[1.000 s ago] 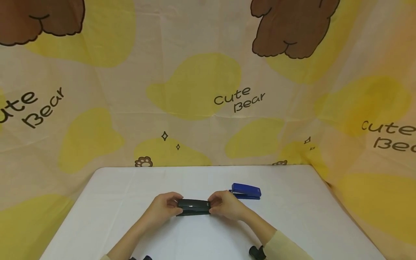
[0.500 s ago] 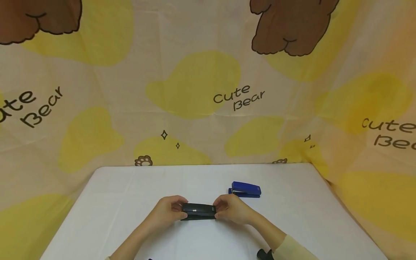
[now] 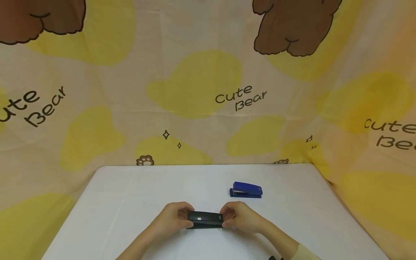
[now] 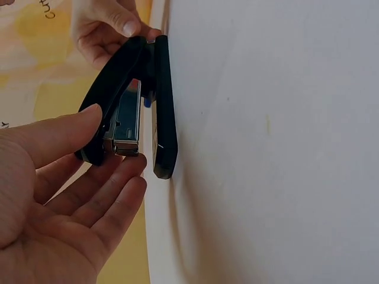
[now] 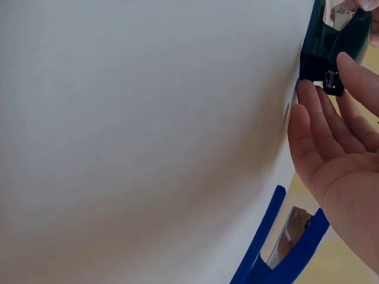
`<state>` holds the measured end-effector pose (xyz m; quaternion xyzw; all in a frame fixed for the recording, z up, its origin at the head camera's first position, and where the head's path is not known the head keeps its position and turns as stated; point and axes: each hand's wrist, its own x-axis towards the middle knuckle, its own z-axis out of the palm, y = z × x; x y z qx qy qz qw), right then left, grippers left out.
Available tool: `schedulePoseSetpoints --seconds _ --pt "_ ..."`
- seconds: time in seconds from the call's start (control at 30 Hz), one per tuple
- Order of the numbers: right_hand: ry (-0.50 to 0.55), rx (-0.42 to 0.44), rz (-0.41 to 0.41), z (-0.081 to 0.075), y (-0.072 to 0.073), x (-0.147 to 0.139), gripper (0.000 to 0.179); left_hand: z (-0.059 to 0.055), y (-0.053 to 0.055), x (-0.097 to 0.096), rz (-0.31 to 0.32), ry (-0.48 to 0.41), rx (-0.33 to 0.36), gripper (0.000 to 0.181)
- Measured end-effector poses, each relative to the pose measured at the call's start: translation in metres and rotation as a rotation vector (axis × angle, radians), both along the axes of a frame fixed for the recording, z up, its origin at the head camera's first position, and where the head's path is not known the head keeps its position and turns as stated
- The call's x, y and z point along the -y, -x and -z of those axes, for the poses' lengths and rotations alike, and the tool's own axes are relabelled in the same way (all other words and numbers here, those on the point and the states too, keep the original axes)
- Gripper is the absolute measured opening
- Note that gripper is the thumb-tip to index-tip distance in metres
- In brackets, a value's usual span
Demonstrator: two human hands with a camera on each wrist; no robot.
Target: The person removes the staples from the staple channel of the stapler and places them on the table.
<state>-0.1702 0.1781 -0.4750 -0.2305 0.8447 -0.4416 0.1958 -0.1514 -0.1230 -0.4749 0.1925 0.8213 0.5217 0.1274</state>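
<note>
A black stapler (image 3: 206,217) lies lengthwise between my two hands near the middle of the white table, its upper arm raised at a slant from its base. My left hand (image 3: 178,220) pinches the front end of the upper arm between thumb and fingers; in the left wrist view the metal staple track (image 4: 128,118) shows beneath that arm. At the hinge end, my right hand (image 3: 241,217) holds the stapler with thumb and fingertips. Behind and to the right, a blue stapler (image 3: 246,190) stands on the table, touched by neither hand.
The white table (image 3: 130,195) has rounded far corners. Behind it hangs a yellow and cream cloth (image 3: 195,83) printed with bears and lettering, which also runs down both sides.
Both hands have moved the black stapler toward the person and a little to the right, keeping their hold on its ends. The blue stapler has stayed in place.
</note>
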Motion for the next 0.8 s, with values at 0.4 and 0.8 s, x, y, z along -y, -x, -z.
schedulePoseSetpoints --seconds 0.4,0.8 --pt "-0.011 0.027 -0.006 0.001 -0.014 -0.011 0.027 -0.001 -0.01 -0.008 0.04 -0.004 0.048 0.031" --pt "-0.002 0.056 -0.01 0.001 -0.026 -0.018 0.026 -0.004 -0.017 -0.013 0.073 0.015 0.071 0.03"
